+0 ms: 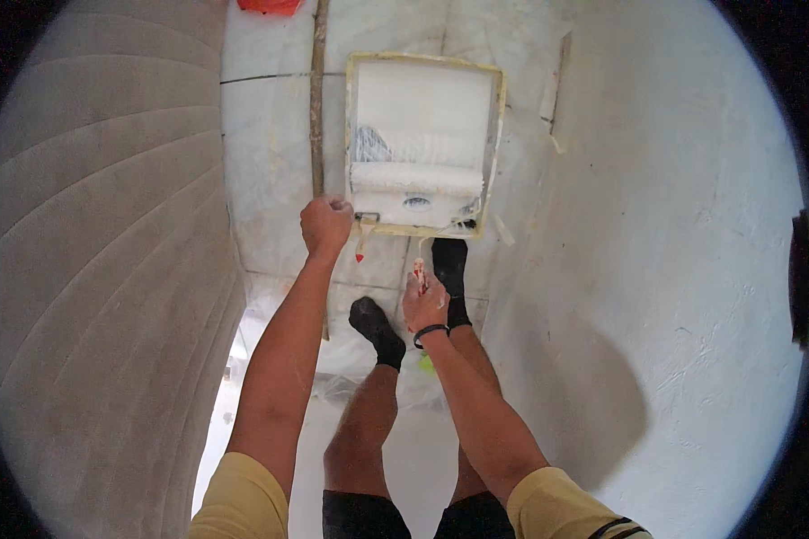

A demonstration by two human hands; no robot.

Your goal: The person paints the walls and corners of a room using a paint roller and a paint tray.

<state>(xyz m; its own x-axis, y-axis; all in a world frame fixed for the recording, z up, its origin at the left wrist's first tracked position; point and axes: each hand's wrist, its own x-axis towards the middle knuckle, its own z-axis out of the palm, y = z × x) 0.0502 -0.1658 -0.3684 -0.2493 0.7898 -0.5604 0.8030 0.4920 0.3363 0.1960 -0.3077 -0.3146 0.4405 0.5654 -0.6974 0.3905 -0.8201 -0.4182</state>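
Observation:
A paint tray with a yellowish rim lies on the floor ahead of me, coated in white paint. Across its near part rests a white paint roller. My right hand is closed around the roller's red-and-white handle, just below the tray's near edge. Beside the tray's near left corner is my left hand, its fingers curled closed; what they hold, if anything, is hidden. A small red-tipped handle sticks out over the tray's near edge, close to the left hand.
A long brown strip runs along the pale, plastic-covered floor, left of the tray. A grey ribbed surface rises at left, a white wall at right. My black-socked feet stand near the tray. Something red lies at the far left.

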